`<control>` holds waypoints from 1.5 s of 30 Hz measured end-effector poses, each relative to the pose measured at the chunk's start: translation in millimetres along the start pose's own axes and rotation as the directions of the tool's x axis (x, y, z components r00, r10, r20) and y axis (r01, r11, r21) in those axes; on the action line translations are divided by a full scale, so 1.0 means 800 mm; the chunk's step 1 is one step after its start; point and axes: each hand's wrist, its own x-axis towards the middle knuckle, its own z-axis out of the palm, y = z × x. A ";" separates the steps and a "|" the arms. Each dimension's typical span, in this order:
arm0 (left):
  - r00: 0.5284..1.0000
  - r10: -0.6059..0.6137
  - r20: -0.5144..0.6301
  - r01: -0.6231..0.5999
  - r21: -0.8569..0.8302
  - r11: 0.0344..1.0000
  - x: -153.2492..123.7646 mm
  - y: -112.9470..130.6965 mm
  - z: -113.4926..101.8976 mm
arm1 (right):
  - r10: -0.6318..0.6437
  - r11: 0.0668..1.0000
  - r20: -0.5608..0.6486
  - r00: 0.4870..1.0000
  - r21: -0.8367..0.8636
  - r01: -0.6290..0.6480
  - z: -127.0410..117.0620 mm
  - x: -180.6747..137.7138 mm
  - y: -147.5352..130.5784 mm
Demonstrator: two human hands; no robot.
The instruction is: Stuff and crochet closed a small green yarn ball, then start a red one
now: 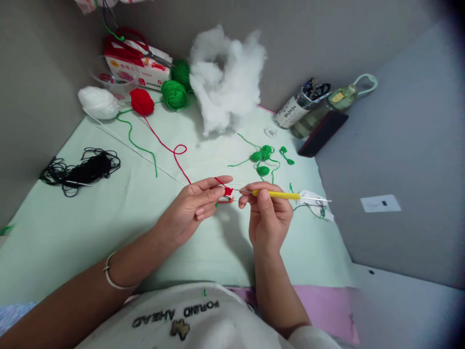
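My left hand (199,199) pinches a small red crochet piece (228,191) between thumb and fingers. Red yarn (179,167) runs to it from the red yarn ball (142,102), and a white strand from the white yarn ball (98,103) leads toward the same hand. In my right hand (269,208) is a crochet hook with a yellow handle (279,195), gripped between thumb and fingers. Its thin metal tip points left and reaches the red piece. Just below the piece shows a small reddish-orange item, partly hidden, which I cannot make out.
Green crocheted pieces (263,155) lie beyond my right hand. White stuffing (228,77), green yarn balls (175,94) and a tissue pack (138,68) with scissors on top stand at the back. Black yarn (80,169) is at left; a pen cup (294,111), bottle and phone (323,134) at right.
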 end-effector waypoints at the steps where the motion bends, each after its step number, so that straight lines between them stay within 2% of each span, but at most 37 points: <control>1: 1.000 0.016 -0.007 -0.016 0.013 1.000 0.000 -0.001 0.000 | 0.037 0.998 0.014 0.999 0.044 -0.037 0.000 0.001 0.001; 3: 0.999 0.028 -0.017 -0.027 0.042 0.999 0.000 -0.004 0.001 | 0.078 0.993 0.029 0.996 0.086 -0.081 0.001 0.001 0.004; 8: 1.000 0.002 0.017 -0.004 0.090 0.996 -0.001 -0.006 0.000 | 0.092 0.995 -0.009 0.996 0.031 -0.092 0.002 0.000 0.006; 14: 0.998 -0.030 0.049 0.028 0.047 0.999 -0.002 -0.002 -0.004 | 0.091 0.994 -0.037 0.995 0.066 -0.089 -0.002 0.003 0.003; 17: 0.999 0.007 0.038 -0.008 0.044 0.999 -0.001 -0.002 -0.004 | 0.114 0.988 -0.024 0.993 0.103 -0.111 -0.003 0.004 0.004; 24: 0.995 0.100 0.025 -0.103 0.248 0.963 -0.004 -0.009 0.003 | 0.088 0.996 0.078 0.993 -0.020 -0.086 0.003 -0.002 0.004; 26: 0.994 0.113 -0.010 -0.107 0.267 0.958 -0.004 -0.010 0.003 | 0.037 0.996 0.085 0.996 -0.078 -0.031 0.003 -0.005 0.005; 28: 0.993 0.112 -0.040 -0.099 0.242 0.965 -0.003 -0.010 0.004 | -0.093 0.973 0.113 0.989 -0.202 0.114 0.004 -0.008 0.007; 31: 0.999 0.037 -0.029 -0.033 0.144 0.989 -0.001 -0.010 0.004 | -0.332 0.813 0.210 0.919 -0.430 0.392 0.003 -0.013 0.010; 33: 1.000 -0.029 0.005 0.029 0.065 0.997 0.001 -0.007 0.002 | -0.391 0.756 0.230 0.891 -0.473 0.453 0.002 -0.013 0.009; 35: 0.998 -0.052 0.021 0.053 -0.008 0.999 0.003 -0.003 0.001 | -0.341 0.835 0.138 0.930 -0.410 0.367 0.001 -0.009 0.007; 37: 1.000 -0.024 0.010 0.025 -0.048 0.999 0.003 0.000 0.000 | -0.206 0.942 0.027 0.978 -0.265 0.206 -0.001 -0.005 0.004; 39: 0.999 0.040 -0.015 -0.040 -0.016 0.999 0.002 0.001 0.002 | -0.085 0.985 -0.003 0.996 -0.151 0.084 -0.001 -0.002 0.002; 40: 0.996 0.079 -0.028 -0.079 0.024 0.997 0.001 -0.001 0.004 | -0.074 0.986 0.016 0.997 -0.148 0.075 0.000 -0.002 0.003; 42: 0.989 0.134 -0.055 -0.127 0.111 0.986 -0.002 -0.005 0.008 | -0.166 0.948 0.088 0.982 -0.260 0.183 0.003 -0.004 0.005; 45: 0.995 0.091 -0.039 -0.083 0.164 0.983 -0.005 -0.011 0.011 | -0.373 0.806 0.179 0.911 -0.424 0.413 0.007 -0.011 0.009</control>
